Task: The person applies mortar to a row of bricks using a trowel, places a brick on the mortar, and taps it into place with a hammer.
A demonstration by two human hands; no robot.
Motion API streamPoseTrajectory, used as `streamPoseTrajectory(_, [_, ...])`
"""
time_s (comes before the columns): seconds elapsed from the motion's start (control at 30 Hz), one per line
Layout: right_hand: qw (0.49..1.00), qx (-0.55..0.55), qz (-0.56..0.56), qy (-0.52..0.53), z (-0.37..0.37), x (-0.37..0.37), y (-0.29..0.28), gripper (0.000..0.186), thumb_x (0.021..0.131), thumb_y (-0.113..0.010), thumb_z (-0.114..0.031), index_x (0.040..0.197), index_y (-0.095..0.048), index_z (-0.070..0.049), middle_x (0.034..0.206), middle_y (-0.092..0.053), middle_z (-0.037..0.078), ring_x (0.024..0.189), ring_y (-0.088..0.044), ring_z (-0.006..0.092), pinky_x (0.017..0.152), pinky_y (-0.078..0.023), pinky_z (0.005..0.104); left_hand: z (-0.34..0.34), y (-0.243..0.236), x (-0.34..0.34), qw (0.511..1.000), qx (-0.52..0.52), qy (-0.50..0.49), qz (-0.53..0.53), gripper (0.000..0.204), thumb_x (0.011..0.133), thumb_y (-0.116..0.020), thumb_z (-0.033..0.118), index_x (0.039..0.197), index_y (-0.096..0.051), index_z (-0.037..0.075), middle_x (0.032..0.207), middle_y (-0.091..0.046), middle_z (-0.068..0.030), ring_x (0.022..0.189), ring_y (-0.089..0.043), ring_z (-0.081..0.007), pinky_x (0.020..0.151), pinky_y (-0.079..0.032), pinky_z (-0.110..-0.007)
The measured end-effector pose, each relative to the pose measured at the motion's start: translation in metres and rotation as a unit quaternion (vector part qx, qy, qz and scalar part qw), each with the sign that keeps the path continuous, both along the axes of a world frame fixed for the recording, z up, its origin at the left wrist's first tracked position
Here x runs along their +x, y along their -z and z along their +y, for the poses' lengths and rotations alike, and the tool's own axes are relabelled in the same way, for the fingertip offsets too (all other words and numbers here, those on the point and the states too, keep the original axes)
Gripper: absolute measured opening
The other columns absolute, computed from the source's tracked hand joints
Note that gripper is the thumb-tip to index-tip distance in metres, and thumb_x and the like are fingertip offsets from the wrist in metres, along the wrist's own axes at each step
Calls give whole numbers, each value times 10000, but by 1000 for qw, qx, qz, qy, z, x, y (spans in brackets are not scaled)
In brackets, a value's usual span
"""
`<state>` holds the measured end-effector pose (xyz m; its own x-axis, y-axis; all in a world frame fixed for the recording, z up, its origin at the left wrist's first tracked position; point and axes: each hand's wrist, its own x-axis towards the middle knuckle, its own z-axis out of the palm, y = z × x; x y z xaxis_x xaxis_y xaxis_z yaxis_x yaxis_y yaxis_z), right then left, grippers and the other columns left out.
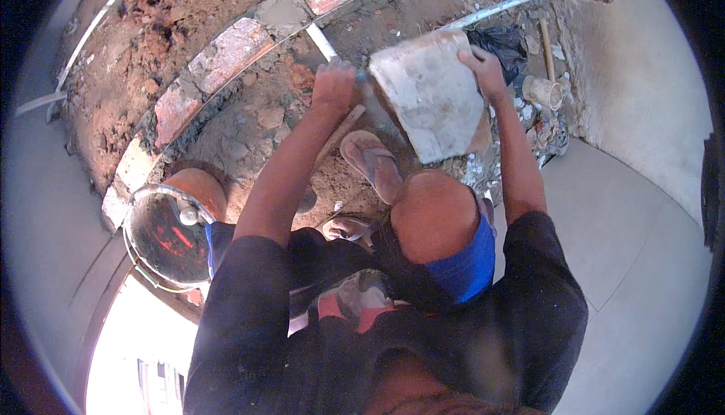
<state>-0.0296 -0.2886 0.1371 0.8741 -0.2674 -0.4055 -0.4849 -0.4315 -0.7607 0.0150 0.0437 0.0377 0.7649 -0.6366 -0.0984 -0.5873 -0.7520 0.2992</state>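
Observation:
My right hand (485, 74) grips the far right edge of a pale, stained flat slab (434, 90), its fingertips curled over the top. The slab is tilted above the rubble, beyond my bent knee. Left of it, my left hand (334, 84) is closed in a fist. A small bluish, blurred bit shows beside that fist, towards the slab; what the fist holds is mostly hidden. A sandalled foot (373, 164) rests on the dirt just below the slab.
A curved row of bricks (230, 52) with mortar runs along a string. White pipes (321, 41) cross the dirt. A dark-bottomed bucket (140, 226) stands left. A wooden handle (547, 49), a pale cup (542, 92) and a black plastic bag (500, 51) lie near the right wall (642, 83).

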Motion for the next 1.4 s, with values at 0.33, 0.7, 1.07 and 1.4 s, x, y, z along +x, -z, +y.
streamPoseTrajectory(0.33, [945, -309, -61, -85, 32, 38, 58, 811, 832, -651, -465, 1383, -371, 60, 1311, -468, 291, 1236, -434, 423, 1048, -348, 450, -6, -6, -2, 992, -77, -91, -31, 312, 821, -580, 126, 1108, -467, 85, 1022, -550, -86, 1002, -604, -247, 769, -496, -408])
streamPoseTrajectory(0.7, [886, -413, -201, -71, 82, 56, 46, 697, 838, -649, -378, 1374, -398, -11, 1355, -390, 302, 1256, -366, 464, 1064, -276, 531, -5, -2, -4, 991, -56, -111, -42, 225, 791, -585, 79, 1007, -525, 59, 1086, -543, -116, 1076, -574, -267, 820, -497, -388])
streamPoseTrajectory(1.07, [873, -424, -233, -57, 101, 89, 69, 622, 784, -682, -356, 1306, -485, -81, 1329, -408, 272, 1233, -380, 453, 1030, -283, 573, -12, -1, -2, 993, -63, -102, 14, 207, 773, -587, 86, 970, -538, 46, 1156, -534, -145, 1110, -541, -277, 854, -481, -383])
streamPoseTrajectory(1.4, [850, -456, -258, -57, 103, 86, 62, 579, 785, -672, -371, 1257, -511, -77, 1278, -453, 243, 1195, -426, 427, 999, -323, 560, 8, -15, -9, 976, -165, -135, 42, 358, 741, -654, 151, 1067, -567, 30, 1142, -535, -188, 1069, -528, -375, 897, -459, -467])
